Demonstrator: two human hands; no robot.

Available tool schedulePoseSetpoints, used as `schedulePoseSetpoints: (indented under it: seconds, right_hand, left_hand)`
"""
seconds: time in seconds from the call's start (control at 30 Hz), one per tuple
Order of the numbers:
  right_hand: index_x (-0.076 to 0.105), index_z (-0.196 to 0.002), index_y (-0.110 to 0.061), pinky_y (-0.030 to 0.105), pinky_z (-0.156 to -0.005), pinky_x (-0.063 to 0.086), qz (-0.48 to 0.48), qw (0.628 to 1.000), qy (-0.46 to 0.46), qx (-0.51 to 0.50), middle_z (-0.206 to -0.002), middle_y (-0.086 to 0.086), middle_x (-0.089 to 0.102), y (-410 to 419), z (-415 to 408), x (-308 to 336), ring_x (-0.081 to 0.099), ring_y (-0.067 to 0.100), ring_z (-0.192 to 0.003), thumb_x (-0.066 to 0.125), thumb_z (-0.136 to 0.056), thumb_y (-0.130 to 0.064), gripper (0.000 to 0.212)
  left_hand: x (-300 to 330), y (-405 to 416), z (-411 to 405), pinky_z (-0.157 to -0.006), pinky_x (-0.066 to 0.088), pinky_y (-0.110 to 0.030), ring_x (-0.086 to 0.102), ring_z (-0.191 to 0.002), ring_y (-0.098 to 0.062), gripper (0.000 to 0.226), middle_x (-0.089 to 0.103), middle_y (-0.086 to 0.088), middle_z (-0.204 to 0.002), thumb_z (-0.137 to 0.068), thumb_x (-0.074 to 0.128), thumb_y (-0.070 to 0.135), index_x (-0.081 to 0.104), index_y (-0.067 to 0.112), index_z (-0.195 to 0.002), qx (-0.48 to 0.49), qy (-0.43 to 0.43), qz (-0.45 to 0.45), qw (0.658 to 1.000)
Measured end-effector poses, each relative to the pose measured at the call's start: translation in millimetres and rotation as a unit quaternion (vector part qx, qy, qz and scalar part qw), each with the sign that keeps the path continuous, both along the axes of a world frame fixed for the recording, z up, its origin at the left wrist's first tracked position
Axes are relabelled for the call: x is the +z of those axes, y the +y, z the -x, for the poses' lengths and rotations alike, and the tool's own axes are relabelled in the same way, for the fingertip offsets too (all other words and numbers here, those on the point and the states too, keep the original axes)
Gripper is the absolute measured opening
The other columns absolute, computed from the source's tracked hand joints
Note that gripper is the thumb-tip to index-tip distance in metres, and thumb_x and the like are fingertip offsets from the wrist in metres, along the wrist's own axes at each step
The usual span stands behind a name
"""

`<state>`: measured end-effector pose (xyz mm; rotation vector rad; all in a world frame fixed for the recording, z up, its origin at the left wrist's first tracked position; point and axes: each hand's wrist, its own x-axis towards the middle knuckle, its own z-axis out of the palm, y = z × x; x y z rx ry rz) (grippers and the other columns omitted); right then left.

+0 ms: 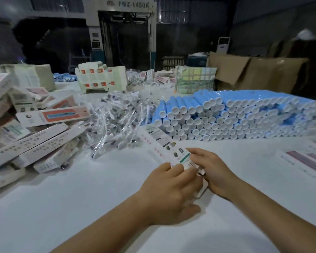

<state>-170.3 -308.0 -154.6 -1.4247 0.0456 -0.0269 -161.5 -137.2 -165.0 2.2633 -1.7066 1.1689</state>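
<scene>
A: Entry. One long printed carton (164,147) is in work, held slanting above the white table (80,207), its far end pointing at the wrapped toothbrushes (117,121).

B: Hands?

A: The left hand (171,190) has its fingers curled over the near end from the left. The right hand (213,172) pinches the same end from the right, at what looks like the end flap. Both are holding the carton, neither is free.

B: Risks from here?

A: Judgement only:
- The flap may crease or tear if the right fingers force it while the body is squeezed out of square.
- All support is at one end, so the far end may droop and brush the toothbrush pile.
- Whether the carton is filled cannot be told; if it is, tilting the open end down may let the contents slide out.

B: Counts?

A:
- Carton in hand: one.
- Hands: two.
- Blue tubes (235,115) with white caps: many dozens, stacked about six layers high at right; no exact count is possible.
- Toothbrushes: a loose heap, uncountable.
- Closed boxes (35,139) piled at left: over ten visible.
- Flat blanks (308,156) at the right edge: at least two, blurred.
</scene>
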Motion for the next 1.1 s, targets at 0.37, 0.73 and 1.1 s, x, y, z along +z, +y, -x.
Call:
schedulePoseSetpoints:
  seconds: [0.37, 0.73, 1.1]
  right_hand:
    - [0.078, -0.076, -0.014, 0.02, -0.061, 0.052, 0.185, 0.982, -0.03, 0.029, -0.078, 0.009, 0.074, -7, 10, 7, 0.069, 0.016, -0.071, 0.066, -0.084, -0.003, 0.018]
    - [0.039, -0.056, -0.014, 0.03, -0.059, 0.028, 0.644, 0.714, -0.147, -0.232, -0.063, 0.002, 0.04, -33, -111, 134, 0.039, 0.023, -0.063, 0.045, -0.089, -0.004, 0.035]
    - [0.046, -0.072, -0.008, 0.034, -0.063, 0.041, 0.815, 0.551, 0.096, -0.151, -0.078, 0.008, 0.048, -39, -198, 140, 0.047, 0.021, -0.064, 0.044, -0.092, -0.012, 0.021]
  left_hand:
    - [8, 16, -11, -0.096, 0.048, -0.042, 0.064, -0.094, -0.02, 0.09, 0.067, 0.003, -0.106, -0.074, 0.037, 0.082, 0.058, 0.014, -0.13, 0.193, 0.116, -0.061, 0.972]
    - [4, 13, -25, -0.08, 0.041, -0.035, 0.055, -0.096, -0.024, 0.083, 0.059, 0.002, -0.108, -0.08, 0.015, 0.073, 0.047, 0.017, -0.132, 0.224, 0.145, -0.057, 0.962]
    - [-2, 11, -33, -0.059, 0.047, -0.028, 0.059, -0.068, -0.018, 0.068, 0.063, 0.006, -0.081, -0.078, 0.043, 0.075, 0.068, 0.019, -0.106, 0.207, 0.124, -0.076, 0.967]
